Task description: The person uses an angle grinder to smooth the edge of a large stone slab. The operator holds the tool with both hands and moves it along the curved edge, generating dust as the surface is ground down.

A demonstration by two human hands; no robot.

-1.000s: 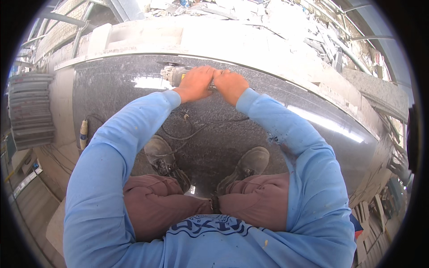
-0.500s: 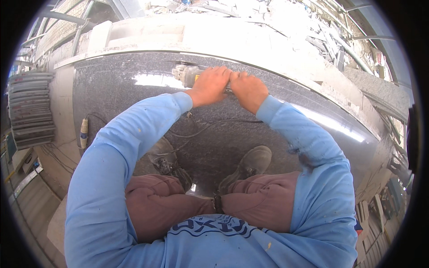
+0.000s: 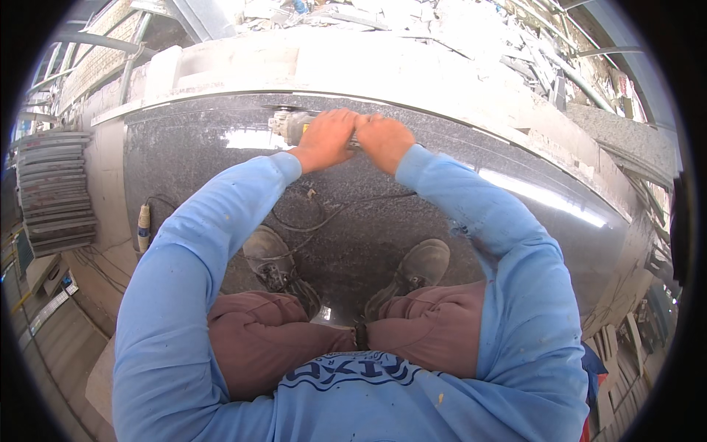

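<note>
Both my hands are closed around an angle grinder (image 3: 289,127) near the far edge of a dark polished stone slab (image 3: 177,166). My left hand (image 3: 326,138) wraps the body just behind the gear head. Right beside it, my right hand (image 3: 384,141) grips the rear end, which is mostly hidden under the fingers. The grinder's head points left, and its thin disc (image 3: 283,109) shows edge-on at the far side, by a pale line along the slab. A dark power cord (image 3: 339,214) loops over the slab toward me.
My shoes (image 3: 423,264) stand on the slab. A cable connector (image 3: 143,227) lies at its left edge, with a stack of grey stone strips (image 3: 55,193) farther left. Along the far edge runs a pale ledge (image 3: 243,66), with broken stone rubble (image 3: 515,44) behind. Stone blocks (image 3: 626,140) lie far right.
The grinder and both my hands have shifted a little to the left along the slab's far edge. My grip is unchanged, and the cord's loop has moved slightly.
</note>
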